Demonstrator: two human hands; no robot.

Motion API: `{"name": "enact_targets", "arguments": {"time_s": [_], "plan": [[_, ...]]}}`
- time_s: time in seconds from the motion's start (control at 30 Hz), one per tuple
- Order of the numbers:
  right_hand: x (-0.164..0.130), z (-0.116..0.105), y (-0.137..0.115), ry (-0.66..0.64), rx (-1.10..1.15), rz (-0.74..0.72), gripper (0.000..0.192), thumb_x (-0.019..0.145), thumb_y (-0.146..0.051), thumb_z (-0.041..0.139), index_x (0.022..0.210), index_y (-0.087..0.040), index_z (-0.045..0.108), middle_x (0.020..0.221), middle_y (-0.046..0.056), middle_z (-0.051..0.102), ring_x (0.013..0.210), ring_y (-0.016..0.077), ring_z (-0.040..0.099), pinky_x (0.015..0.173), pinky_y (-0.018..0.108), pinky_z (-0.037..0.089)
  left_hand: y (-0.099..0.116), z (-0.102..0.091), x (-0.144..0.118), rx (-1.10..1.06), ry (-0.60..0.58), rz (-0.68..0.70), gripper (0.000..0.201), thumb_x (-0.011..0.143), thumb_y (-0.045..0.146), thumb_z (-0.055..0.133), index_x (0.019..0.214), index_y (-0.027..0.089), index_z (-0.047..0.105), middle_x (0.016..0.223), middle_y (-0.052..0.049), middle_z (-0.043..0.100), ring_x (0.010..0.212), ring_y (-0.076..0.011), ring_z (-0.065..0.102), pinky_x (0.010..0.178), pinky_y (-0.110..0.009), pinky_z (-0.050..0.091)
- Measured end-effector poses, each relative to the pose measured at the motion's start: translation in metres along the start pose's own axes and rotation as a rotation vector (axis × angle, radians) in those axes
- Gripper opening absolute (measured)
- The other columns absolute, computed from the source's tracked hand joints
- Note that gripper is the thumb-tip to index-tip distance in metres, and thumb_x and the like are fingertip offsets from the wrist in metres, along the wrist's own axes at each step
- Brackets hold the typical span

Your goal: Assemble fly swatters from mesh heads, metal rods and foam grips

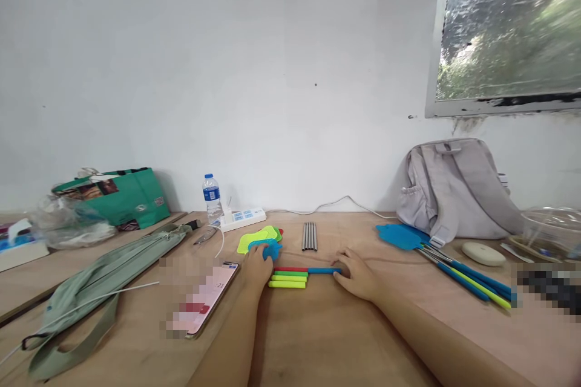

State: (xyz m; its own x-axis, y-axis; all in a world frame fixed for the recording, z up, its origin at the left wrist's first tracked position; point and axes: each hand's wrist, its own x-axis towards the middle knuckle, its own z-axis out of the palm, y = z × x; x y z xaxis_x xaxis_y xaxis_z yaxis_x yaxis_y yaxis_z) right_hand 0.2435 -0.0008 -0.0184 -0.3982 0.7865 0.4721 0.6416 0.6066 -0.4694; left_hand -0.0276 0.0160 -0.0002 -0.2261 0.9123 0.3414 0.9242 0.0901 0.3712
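On the wooden tabletop (318, 338), the left hand (258, 267) grips a blue swatter head (267, 248) while the right hand (358, 277) pinches the blue handle tube (323, 270), which lies just right of that head; both look light, stiff, best held mid-length.

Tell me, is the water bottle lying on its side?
No, the water bottle stands upright on the table by the wall, next to the power strip.

Both hands (256, 267) (358, 277) forward, palms down
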Motion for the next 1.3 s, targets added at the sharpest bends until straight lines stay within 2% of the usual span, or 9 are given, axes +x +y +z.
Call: {"name": "enact_targets", "arguments": {"time_s": [0.13,0.27,0.4,0.6,0.73,0.9,1.0,1.1,1.3], "plan": [[0.003,-0.001,-0.001,0.04,0.027,-0.046,0.017,0.072,-0.019,0.05,0.087,-0.021,0.058,0.093,0.005,0.052,0.091,0.0187,0.05,0.084,0.034,0.039,0.0,0.001,0.0,0.007,-0.014,0.03,0.039,0.073,0.011,0.042,0.11,0.019,0.054,0.116,-0.007,0.053,0.106,-0.0193,0.048,0.091,-0.029,0.035],[0.027,0.004,0.008,0.085,0.051,-0.029,0.019,0.072,-0.015,0.046,0.087,-0.02,0.057,0.094,0.005,0.051,0.091,0.0171,0.049,0.086,0.033,0.038,0.001,0.002,0.0,0.006,-0.012,0.056,0.035,0.075,0.015,0.043,0.107,0.019,0.056,0.115,-0.007,0.054,0.106,-0.0205,0.047,0.092,-0.032,0.033],[0.063,0.016,0.021,-0.005,0.042,0.067,0.029,0.071,-0.012,0.042,0.094,-0.018,0.058,0.092,0.004,0.052,0.079,0.014,0.052,0.077,0.029,0.042,0.001,0.004,0.001,-0.003,-0.002,0.089,0.031,0.077,0.023,0.043,0.104,0.021,0.059,0.115,-0.007,0.054,0.105,-0.0205,0.048,0.092,-0.033,0.033],[0.085,0.026,0.032,-0.143,-0.018,0.004,0.016,0.068,-0.023,0.055,0.082,-0.019,0.062,0.085,0.002,0.056,0.079,0.0139,0.053,0.075,0.026,0.041,-0.005,0.007,0.003,-0.021,0.01,0.117,0.032,0.076,0.033,0.047,0.103,0.021,0.06,0.112,-0.006,0.056,0.101,-0.0203,0.05,0.091,-0.032,0.035],[0.081,0.023,0.043,-0.129,-0.146,0.088,0.011,0.072,-0.024,0.053,0.076,-0.016,0.058,0.083,0.005,0.056,0.078,0.0158,0.053,0.072,0.027,0.039,-0.006,0.008,0.004,-0.032,0.011,0.147,0.037,0.071,0.037,0.053,0.104,0.02,0.059,0.112,-0.007,0.055,0.102,-0.0217,0.049,0.092,-0.033,0.035],[0.066,0.014,0.06,-0.056,-0.33,0.262,0.018,0.078,-0.027,0.044,0.08,-0.013,0.056,0.082,0.013,0.058,0.076,0.0223,0.055,0.068,0.033,0.038,-0.01,0.01,0.007,-0.037,0.005,0.206,0.042,0.067,0.033,0.056,0.106,0.016,0.058,0.107,-0.009,0.056,0.099,-0.0212,0.051,0.089,-0.031,0.038],[0.052,0.004,0.069,-0.038,-0.384,0.274,0.019,0.08,-0.026,0.043,0.087,-0.014,0.055,0.086,0.012,0.059,0.079,0.0223,0.056,0.069,0.033,0.038,-0.011,0.009,0.008,-0.048,0.006,0.239,0.035,0.068,0.032,0.056,0.1,0.017,0.06,0.102,-0.008,0.059,0.096,-0.0205,0.054,0.087,-0.029,0.039],[0.037,-0.01,0.078,-0.023,-0.424,0.254,0.016,0.081,-0.022,0.042,0.086,-0.018,0.056,0.093,0.01,0.058,0.086,0.0205,0.055,0.075,0.031,0.037,-0.009,0.008,0.008,-0.068,0.008,0.241,0.028,0.07,0.028,0.054,0.095,0.019,0.061,0.099,-0.006,0.061,0.093,-0.0194,0.056,0.085,-0.028,0.04],[0.008,-0.04,0.095,0.094,-0.515,0.322,0.019,0.083,-0.019,0.036,0.088,-0.016,0.055,0.089,0.015,0.059,0.092,0.0281,0.051,0.078,0.04,0.036,0.0,0.005,0.007,-0.11,0.028,0.292,0.026,0.078,0.025,0.045,0.1,0.019,0.058,0.105,-0.006,0.059,0.098,-0.0172,0.053,0.088,-0.027,0.038]]}}
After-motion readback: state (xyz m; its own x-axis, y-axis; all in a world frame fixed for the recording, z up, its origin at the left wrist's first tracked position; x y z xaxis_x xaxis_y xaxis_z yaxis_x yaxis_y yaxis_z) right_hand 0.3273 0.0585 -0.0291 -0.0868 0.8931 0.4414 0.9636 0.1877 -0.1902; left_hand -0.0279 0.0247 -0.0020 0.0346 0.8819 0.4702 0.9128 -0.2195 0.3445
